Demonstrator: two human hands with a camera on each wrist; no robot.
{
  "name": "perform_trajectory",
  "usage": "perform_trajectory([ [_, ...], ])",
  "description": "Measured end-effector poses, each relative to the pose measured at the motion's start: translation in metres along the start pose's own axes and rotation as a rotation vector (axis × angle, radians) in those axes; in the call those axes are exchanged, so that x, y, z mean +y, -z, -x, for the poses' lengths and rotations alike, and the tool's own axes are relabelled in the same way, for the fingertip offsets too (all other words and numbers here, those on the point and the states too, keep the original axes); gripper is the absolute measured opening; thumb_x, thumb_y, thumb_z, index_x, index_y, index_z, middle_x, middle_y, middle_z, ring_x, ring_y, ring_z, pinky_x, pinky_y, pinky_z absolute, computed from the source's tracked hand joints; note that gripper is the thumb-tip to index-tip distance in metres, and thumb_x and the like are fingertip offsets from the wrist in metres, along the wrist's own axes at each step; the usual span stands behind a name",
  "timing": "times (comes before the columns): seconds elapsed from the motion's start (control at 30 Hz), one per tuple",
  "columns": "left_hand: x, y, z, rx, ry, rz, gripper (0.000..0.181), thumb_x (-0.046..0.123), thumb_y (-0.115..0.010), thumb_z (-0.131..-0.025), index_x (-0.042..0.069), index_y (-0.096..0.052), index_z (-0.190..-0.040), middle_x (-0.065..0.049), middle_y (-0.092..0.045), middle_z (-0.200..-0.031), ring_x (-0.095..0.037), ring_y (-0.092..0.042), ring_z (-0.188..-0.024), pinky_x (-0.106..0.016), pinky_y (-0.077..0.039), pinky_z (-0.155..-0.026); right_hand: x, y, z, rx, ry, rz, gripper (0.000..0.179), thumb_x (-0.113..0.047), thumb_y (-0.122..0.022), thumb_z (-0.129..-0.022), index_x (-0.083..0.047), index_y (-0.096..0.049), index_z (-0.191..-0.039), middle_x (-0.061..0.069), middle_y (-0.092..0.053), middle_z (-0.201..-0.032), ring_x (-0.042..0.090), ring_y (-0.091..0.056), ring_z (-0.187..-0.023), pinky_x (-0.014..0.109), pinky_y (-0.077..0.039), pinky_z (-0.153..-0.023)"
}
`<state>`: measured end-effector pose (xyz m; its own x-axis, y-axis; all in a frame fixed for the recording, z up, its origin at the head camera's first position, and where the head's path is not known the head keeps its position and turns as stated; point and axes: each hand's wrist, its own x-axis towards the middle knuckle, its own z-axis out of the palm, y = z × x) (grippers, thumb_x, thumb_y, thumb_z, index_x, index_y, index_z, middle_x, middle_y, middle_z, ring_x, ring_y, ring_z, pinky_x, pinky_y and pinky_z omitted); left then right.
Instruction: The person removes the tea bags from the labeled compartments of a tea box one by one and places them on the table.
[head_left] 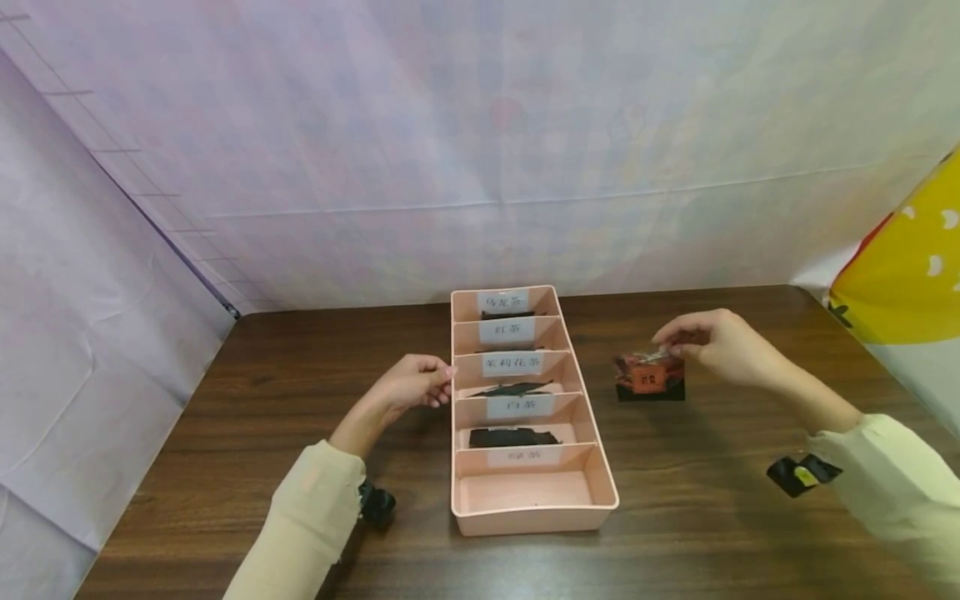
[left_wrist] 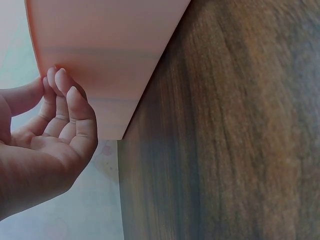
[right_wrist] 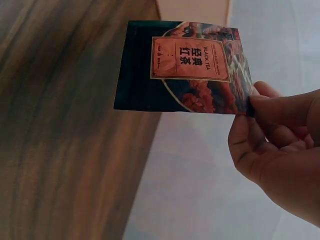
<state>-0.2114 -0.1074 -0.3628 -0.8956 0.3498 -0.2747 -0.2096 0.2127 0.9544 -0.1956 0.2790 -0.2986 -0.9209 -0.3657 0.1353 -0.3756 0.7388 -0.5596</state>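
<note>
Red tea packet, hanging pinched below right hand, left hand pinching pink tray

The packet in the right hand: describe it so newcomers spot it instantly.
A pink divided tray stands on the brown table. To its right, the right hand pinches the packet. Unlike the dark packets in the tray, it shows an orange BLACK TEA label.

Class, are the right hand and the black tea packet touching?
Touching: the right wrist view shows the right hand pinching the packet by its edge.

Tea pkt in R grip
</note>
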Motion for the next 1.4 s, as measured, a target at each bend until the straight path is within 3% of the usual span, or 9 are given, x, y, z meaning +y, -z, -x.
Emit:
perform_trajectory([
  [0.23, 0.000, 0.000, 0.001, 0.000, 0.004, -0.003, 0.018, 0.006, -0.047, -0.095, -0.001, -0.052, -0.079, -0.006, -0.052, -0.068, -0.013, -0.050, -0.060, -0.023, -0.044, -0.056, 0.024, -0.010, -0.006, -0.016, -0.037, -0.022, 0.018, 0.008, -0.060, -0.082, 0.001, -0.066, -0.097, 0.012, -0.066, -0.088, 0.014, -0.058, -0.072, 0.025, -0.042, -0.055],
  [0.57, 0.001, 0.000, -0.001, -0.001, 0.000, -0.010, 0.018, 0.006, -0.047, -0.095, -0.002, -0.053, -0.080, -0.007, -0.052, -0.069, -0.014, -0.051, -0.060, -0.023, -0.044, -0.057, 0.038, -0.012, -0.009, 0.024, -0.107, 0.017, 0.018, -0.001, -0.055, -0.089, 0.003, -0.063, -0.105, 0.025, -0.061, -0.104, 0.034, -0.058, -0.088, 0.031, -0.041, -0.058],
  [0.77, 0.001, 0.000, 0.000, -0.010, -0.008, -0.014, 0.018, 0.005, -0.046, -0.095, -0.007, -0.052, -0.085, -0.005, -0.052, -0.067, -0.013, -0.051, -0.059, -0.023, -0.044, -0.057, 0.035, -0.017, 0.003, -0.064, -0.062, 0.012, 0.025, -0.013, -0.052, -0.094, 0.004, -0.061, -0.110, 0.022, -0.063, -0.103, 0.034, -0.060, -0.092, 0.038, -0.048, -0.067],
  [1.0, 0.001, 0.001, 0.001, -0.025, -0.023, 0.002, 0.020, 0.006, -0.046, -0.095, 0.002, -0.051, -0.076, -0.005, -0.052, -0.068, -0.012, -0.050, -0.059, -0.021, -0.043, -0.055, 0.033, -0.038, 0.019, -0.208, -0.076, -0.015, 0.032, -0.014, -0.045, -0.097, 0.009, -0.056, -0.116, 0.024, -0.060, -0.107, 0.039, -0.056, -0.100, 0.049, -0.047, -0.079],
  [1.4, 0.001, 0.000, 0.001, -0.022, -0.018, 0.006, 0.021, 0.006, -0.046, -0.095, 0.003, -0.051, -0.075, -0.005, -0.052, -0.068, -0.012, -0.050, -0.059, -0.021, -0.043, -0.055, 0.047, -0.053, 0.009, -0.223, -0.114, 0.010, 0.034, -0.015, -0.047, -0.096, 0.008, -0.054, -0.119, 0.033, -0.047, -0.121, 0.048, -0.042, -0.113, 0.057, -0.038, -0.088],
])
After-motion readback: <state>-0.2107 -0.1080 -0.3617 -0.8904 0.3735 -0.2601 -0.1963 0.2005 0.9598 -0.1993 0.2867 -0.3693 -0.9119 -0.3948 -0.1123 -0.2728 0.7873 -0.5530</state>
